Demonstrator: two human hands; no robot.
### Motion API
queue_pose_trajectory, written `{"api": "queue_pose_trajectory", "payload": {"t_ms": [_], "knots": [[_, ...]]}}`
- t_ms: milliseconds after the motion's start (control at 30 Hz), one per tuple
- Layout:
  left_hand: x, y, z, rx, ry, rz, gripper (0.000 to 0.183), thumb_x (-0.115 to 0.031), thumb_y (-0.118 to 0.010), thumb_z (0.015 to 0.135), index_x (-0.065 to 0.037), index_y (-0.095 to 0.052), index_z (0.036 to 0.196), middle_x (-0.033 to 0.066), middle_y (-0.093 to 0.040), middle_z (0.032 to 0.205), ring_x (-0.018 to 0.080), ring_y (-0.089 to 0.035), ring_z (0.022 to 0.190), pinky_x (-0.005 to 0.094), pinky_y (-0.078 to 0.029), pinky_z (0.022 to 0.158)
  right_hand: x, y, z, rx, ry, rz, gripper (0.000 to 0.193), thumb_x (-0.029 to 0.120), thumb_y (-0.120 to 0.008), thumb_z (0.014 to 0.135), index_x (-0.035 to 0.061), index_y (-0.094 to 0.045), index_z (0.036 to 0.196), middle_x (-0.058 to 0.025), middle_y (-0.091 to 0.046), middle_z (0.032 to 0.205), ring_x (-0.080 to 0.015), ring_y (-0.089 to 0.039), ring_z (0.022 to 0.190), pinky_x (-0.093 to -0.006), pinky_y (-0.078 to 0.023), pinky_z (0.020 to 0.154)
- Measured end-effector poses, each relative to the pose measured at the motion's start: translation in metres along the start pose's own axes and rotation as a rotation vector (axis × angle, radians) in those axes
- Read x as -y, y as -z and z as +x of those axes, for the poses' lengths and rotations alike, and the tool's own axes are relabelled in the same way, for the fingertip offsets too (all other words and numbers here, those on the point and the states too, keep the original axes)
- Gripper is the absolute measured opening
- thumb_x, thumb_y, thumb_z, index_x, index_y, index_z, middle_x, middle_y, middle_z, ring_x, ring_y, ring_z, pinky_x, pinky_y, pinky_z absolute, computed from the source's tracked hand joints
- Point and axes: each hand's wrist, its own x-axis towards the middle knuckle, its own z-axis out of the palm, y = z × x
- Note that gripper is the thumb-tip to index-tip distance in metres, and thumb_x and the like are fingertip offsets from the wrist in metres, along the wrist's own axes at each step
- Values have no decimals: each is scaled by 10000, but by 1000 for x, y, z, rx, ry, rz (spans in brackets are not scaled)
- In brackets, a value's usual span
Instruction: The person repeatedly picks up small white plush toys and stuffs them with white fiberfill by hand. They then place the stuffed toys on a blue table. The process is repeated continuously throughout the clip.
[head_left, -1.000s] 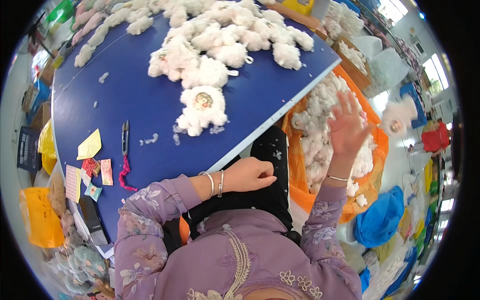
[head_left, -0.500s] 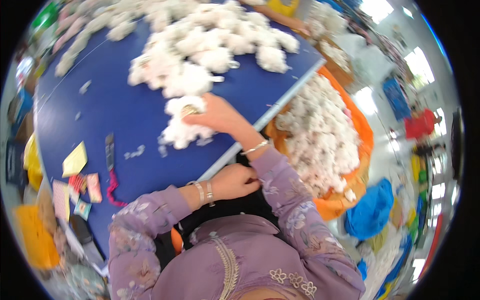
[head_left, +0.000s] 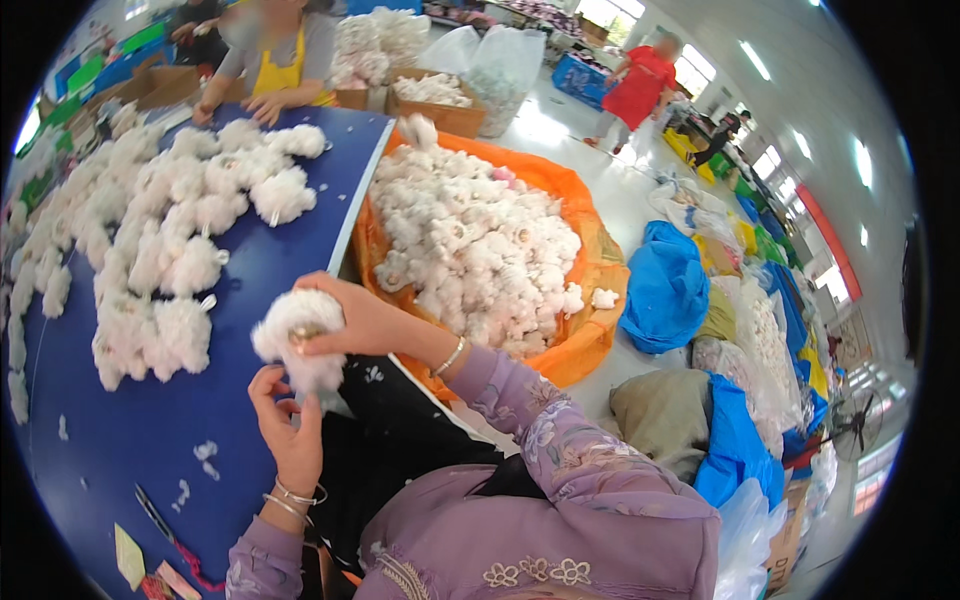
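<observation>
Raised over the near edge of the blue table [head_left: 235, 300], a white fluffy plush piece [head_left: 280, 322] is pinched in my right hand [head_left: 345, 312]. A small gold-brown patch shows on it by my thumb. My left hand [head_left: 290, 430] is just below, fingers curved and thumb apart from them, with nothing visible in its grasp; its fingertips come close to the lower end of the piece. To the left lies a heap of similar white plush pieces [head_left: 155, 270], several with small white tabs.
A large orange sack [head_left: 600, 290] filled with white plush pieces stands right of the table. Snips [head_left: 152, 510] with a pink cord and a yellow paper slip [head_left: 128, 557] lie near left. A co-worker in a yellow apron [head_left: 280, 75] is across the table. Blue bags [head_left: 665, 285] sit farther right.
The view has swung to the right. My right hand has lifted the plush piece from the table toward me. My left hand has come up from my lap to beneath it.
</observation>
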Motion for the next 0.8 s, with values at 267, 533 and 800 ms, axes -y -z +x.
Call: {"api": "queue_pose_trajectory", "payload": {"t_ms": [267,533,800], "knots": [[-5,2,-1,511,406,-218,372,-51,-697,858,5,-571,1203,56,-643,1076,121,-621,924,270,-520,784,5,-17,-48,171,-32,147,705,202,-819,752,21,-424,1307,-91,-575,1157,-161,-555,1057,-308,-454,920],[-1,10,-12,418,344,-144,261,-92,-667,888,21,-607,1115,72,-658,976,106,-632,815,251,-519,669,0,-25,-41,188,38,109,399,239,-774,775,29,-641,1087,-91,-686,1028,-177,-637,938,-304,-493,855],[-14,2,-3,581,257,-229,474,-157,-744,838,-15,-546,1244,74,-655,1090,144,-628,986,302,-508,862,-3,-10,-56,227,-182,219,410,166,-768,802,37,-650,1173,-31,-674,1110,-101,-600,1011,-290,-476,914]]}}
